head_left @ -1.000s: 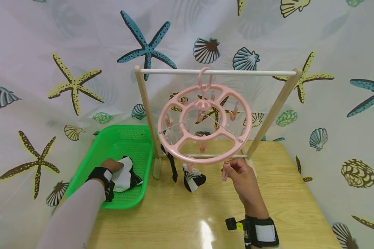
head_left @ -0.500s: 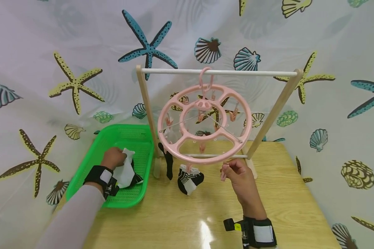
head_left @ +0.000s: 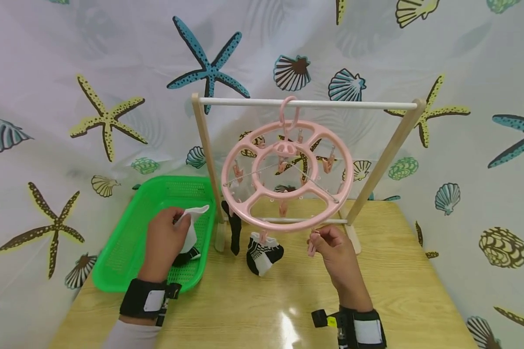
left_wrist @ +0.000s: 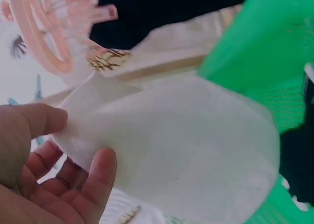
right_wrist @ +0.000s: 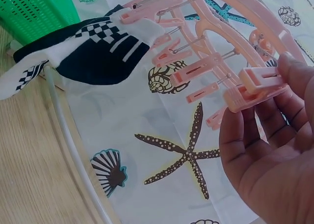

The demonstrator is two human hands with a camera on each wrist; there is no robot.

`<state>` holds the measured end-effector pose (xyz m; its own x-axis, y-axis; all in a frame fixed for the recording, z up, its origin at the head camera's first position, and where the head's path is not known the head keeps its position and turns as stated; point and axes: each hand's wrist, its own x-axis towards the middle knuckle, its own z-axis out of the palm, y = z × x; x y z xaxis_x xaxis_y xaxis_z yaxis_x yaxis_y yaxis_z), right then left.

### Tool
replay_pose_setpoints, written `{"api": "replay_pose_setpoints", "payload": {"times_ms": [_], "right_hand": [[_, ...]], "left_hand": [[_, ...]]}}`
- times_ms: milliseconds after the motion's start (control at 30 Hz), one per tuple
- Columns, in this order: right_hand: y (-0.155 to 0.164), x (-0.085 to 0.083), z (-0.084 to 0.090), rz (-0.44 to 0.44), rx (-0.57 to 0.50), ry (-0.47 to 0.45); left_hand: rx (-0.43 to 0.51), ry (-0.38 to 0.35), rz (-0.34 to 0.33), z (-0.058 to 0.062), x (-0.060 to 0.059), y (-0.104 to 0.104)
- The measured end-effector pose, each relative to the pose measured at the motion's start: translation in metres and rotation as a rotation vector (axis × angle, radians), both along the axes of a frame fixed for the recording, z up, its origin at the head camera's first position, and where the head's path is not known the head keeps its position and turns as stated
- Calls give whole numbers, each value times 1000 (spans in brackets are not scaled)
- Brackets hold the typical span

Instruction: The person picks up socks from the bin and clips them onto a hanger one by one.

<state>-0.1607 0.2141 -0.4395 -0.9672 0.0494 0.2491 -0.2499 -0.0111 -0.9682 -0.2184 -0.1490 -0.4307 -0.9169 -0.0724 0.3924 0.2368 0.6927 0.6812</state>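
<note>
My left hand [head_left: 166, 240] is raised over the green basket [head_left: 122, 261]. It pinches a white sock [left_wrist: 181, 140] by its upper edge between thumb and fingers, and the rest of the sock hangs down. Below it a black-and-white sock [head_left: 186, 258] lies in the basket, partly covered. At the front right of a round pink drying hanger [head_left: 287, 225], my right hand [head_left: 338, 254] pinches a pink clothespin [right_wrist: 255, 89] that hangs from the ring. A patterned black-and-white sock [head_left: 264, 254] hangs from a clip at the hanger's front, with a black sock [head_left: 235, 231] to its left.
The hanger hooks over the white bar [head_left: 332, 103] of a wooden-legged rack [head_left: 386, 160] on a wood-grain table [head_left: 401, 271]. Several more pink clips dangle from its rings. Behind stands a white curtain [head_left: 262, 53] with starfish and shells.
The left hand has lifted the white sock up from the basket and toward me. The hanging socks have swung slightly left. The right hand stays at the clothespin.
</note>
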Motion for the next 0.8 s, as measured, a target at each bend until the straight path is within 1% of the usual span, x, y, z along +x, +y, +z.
{"api": "replay_pose_setpoints", "payload": {"times_ms": [100, 233, 267, 333, 433, 500, 567, 600, 700, 800], "right_hand": [[-3, 1, 1, -3, -18, -9], [-9, 4, 1, -16, -29, -35], [-10, 4, 2, -18, -27, -39], [-11, 6, 2, -21, -26, -37], [-12, 8, 3, -20, -34, -27], [-13, 9, 3, -15, -43, -17], [-14, 10, 4, -13, -53, -8], [-14, 11, 4, -13, -55, -2], [-15, 12, 6, -21, -67, 21], [-16, 15, 7, -17, -75, 43]], "left_hand": [[4, 74, -17, 9, 10, 12], [24, 157, -73, 12, 27, 30], [26, 172, -89, 10, 32, 35], [60, 210, -146, 4, 43, 48], [140, 239, -232, -10, 64, 69], [217, 239, -297, -22, 77, 82], [275, 211, -341, -33, 90, 95], [300, 196, -362, -38, 94, 101], [353, 134, -392, -49, 101, 118], [376, 84, -397, -53, 106, 135]]}}
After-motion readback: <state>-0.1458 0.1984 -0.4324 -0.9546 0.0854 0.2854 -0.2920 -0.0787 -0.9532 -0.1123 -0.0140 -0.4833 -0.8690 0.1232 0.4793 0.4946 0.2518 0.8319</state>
